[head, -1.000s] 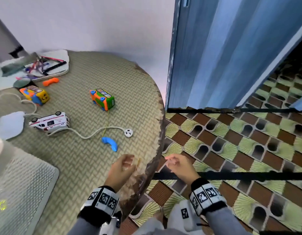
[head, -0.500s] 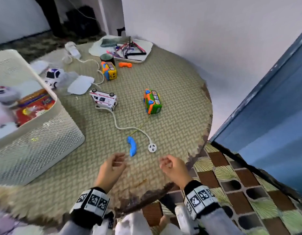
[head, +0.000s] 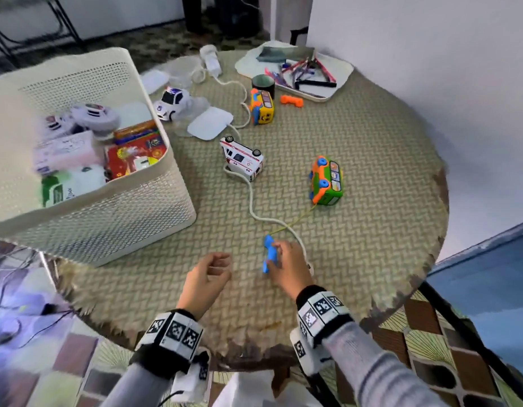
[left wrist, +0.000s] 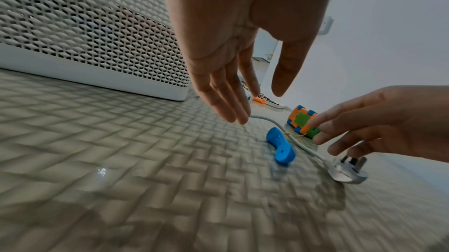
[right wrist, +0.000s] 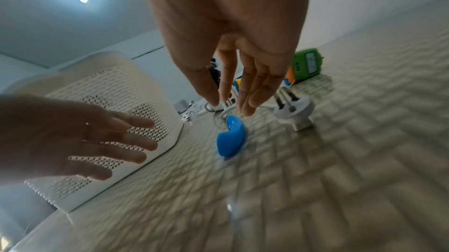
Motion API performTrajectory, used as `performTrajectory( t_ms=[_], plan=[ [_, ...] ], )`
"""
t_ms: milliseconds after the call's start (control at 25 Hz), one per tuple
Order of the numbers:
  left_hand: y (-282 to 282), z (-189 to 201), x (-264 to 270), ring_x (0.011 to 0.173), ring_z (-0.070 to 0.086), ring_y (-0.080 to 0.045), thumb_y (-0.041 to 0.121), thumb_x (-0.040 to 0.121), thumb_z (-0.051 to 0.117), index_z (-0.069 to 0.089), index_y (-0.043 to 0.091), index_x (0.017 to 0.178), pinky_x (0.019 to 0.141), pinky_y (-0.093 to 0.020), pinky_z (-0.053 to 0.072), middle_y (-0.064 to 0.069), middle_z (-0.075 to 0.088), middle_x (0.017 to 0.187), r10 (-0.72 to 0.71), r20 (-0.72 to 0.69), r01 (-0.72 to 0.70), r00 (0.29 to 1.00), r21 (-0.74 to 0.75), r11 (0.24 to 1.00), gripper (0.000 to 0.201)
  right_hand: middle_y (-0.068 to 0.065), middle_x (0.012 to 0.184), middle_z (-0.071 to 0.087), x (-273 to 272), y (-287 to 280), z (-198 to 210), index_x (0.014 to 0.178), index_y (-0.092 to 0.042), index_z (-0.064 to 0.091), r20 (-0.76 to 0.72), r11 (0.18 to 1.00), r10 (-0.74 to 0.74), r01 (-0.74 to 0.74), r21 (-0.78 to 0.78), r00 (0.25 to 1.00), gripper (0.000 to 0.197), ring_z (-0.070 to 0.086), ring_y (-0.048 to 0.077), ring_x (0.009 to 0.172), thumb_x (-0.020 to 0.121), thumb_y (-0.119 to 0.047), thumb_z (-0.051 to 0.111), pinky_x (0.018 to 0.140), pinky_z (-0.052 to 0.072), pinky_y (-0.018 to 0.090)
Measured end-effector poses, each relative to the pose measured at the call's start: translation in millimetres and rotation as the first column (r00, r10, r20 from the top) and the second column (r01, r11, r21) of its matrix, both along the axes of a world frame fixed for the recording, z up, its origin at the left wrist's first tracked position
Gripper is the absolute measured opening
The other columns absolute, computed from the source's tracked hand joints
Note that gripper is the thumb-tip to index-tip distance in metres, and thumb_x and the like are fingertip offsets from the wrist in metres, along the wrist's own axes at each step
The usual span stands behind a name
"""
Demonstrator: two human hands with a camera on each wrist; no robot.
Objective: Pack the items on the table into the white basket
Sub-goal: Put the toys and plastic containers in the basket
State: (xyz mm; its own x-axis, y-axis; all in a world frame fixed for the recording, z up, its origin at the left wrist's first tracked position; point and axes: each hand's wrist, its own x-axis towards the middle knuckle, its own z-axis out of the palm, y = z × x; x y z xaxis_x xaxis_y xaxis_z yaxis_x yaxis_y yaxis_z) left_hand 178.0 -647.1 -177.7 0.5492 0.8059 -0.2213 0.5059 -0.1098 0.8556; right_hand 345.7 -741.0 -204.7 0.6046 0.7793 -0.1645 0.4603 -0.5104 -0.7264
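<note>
from the head view the right hand [head: 286,264] reaches for the blue toy handset [head: 269,254] on the counter [head: 371,230], from the left wrist its fingers [left wrist: 323,135] spread loosely just beside it without gripping, and from the right wrist they hang above it, so i judge the next move is to pinch it and carry it to the white basket [head: 143,207], while the left hand [head: 207,279] hovers relaxed and holds nothing.

The perforated basket [head: 113,218] is set on the left part of the round worktop [head: 371,245]. To its right an ambulance toy [head: 242,158] is placed, and further right a toy bus [head: 326,180]. A power cable [head: 256,210] is run from the ambulance toward the near edge, ended by a plug [left wrist: 347,169]. The toy phone handset [head: 269,254] is laid just left of the plug, between the left hand [head: 207,277] and the right hand [head: 289,268]. A tray [head: 336,69] is placed at the far edge, with another toy bus [head: 261,107] before it.
</note>
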Motion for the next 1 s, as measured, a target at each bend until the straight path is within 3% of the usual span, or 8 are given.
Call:
performTrajectory(
  t_ms=[120,240,400,520,600,760,840,1000],
  plan=[
    [12,-2,6,0.080,0.061,0.002,0.007,0.084,0.066,0.062,0.020,0.107,0.063,-0.007,0.044,0.006,0.067,0.098,-0.005,-0.004,0.005,1.000,-0.030,1.000,0.027,0.011,0.129,0.042,-2,17,-6,0.133,-0.010,0.040,-0.003,0.988,0.028,-0.028,-0.150,1.000,0.059,0.045,0.026,0.119,0.084,-0.024,0.069,0.100,0.038,0.034],
    [21,-2,15,0.087,0.062,-0.006,0.010,0.084,0.065,0.062,0.027,0.105,0.069,-0.014,0.047,0.008,0.067,0.099,-0.025,0.000,0.025,1.000,-0.054,0.998,0.027,0.009,0.131,0.039,-1,23,-11,0.132,-0.011,0.038,-0.054,0.991,-0.011,0.003,-0.132,0.998,0.060,0.048,0.026,0.118,0.080,-0.014,0.069,0.097,0.041,0.031],
    [31,4,42,0.078,0.059,0.001,0.008,0.085,0.064,0.062,0.025,0.106,0.067,-0.010,0.046,0.009,0.066,0.096,-0.061,0.040,0.063,0.997,-0.052,0.997,0.027,0.014,0.110,0.058,23,18,-3,0.113,-0.005,0.054,-0.006,0.979,-0.183,0.183,0.085,0.983,0.042,0.058,0.030,0.100,0.074,-0.006,0.070,0.085,0.049,0.038],
    [30,8,76,0.077,0.057,-0.002,0.003,0.085,0.064,0.061,0.019,0.106,0.065,-0.009,0.046,0.006,0.064,0.094,-0.083,0.095,0.089,0.992,-0.066,0.994,0.027,0.015,0.099,0.064,59,1,11,0.100,-0.003,0.063,-0.023,0.934,-0.310,0.309,0.179,0.950,0.027,0.061,0.027,0.089,0.073,-0.003,0.071,0.075,0.045,0.023],
    [27,11,101,0.077,0.057,-0.002,0.002,0.085,0.064,0.061,0.015,0.108,0.065,-0.009,0.046,0.005,0.063,0.093,-0.123,0.117,0.131,0.985,-0.058,0.990,0.027,0.015,0.096,0.065,84,-13,19,0.097,-0.003,0.066,-0.062,0.911,-0.352,0.357,0.206,0.934,0.025,0.063,0.027,0.085,0.072,-0.001,0.072,0.073,0.046,0.022],
    [15,14,162,0.088,0.058,-0.009,0.008,0.085,0.066,0.060,0.015,0.114,0.070,-0.008,0.043,0.002,0.062,0.102,-0.206,0.108,0.204,0.973,0.022,0.979,0.030,0.002,0.086,0.064,137,-45,33,0.092,-0.011,0.065,-0.135,0.870,-0.404,0.425,0.250,0.905,0.025,0.060,0.006,0.066,0.073,0.004,0.071,0.060,0.044,0.005],
    [9,13,198,0.098,0.053,-0.008,0.015,0.084,0.069,0.057,0.019,0.121,0.075,-0.009,0.040,0.007,0.057,0.109,-0.242,0.082,0.238,0.967,0.056,0.970,0.039,-0.006,0.080,0.063,164,-56,36,0.089,-0.017,0.063,-0.170,0.863,-0.400,0.432,0.260,0.901,0.027,0.058,-0.002,0.063,0.074,0.004,0.070,0.057,0.043,0.004],
    [5,-4,264,0.114,0.043,-0.009,0.025,0.076,0.078,0.048,0.020,0.134,0.094,-0.013,0.029,-0.002,0.047,0.127,-0.265,-0.018,0.264,0.964,0.177,0.948,0.066,-0.009,0.079,0.065,209,-65,27,0.083,-0.028,0.061,-0.168,0.876,-0.372,0.405,0.260,0.913,0.036,0.058,0.003,0.063,0.072,0.005,0.070,0.058,0.045,0.009]
  ],
)
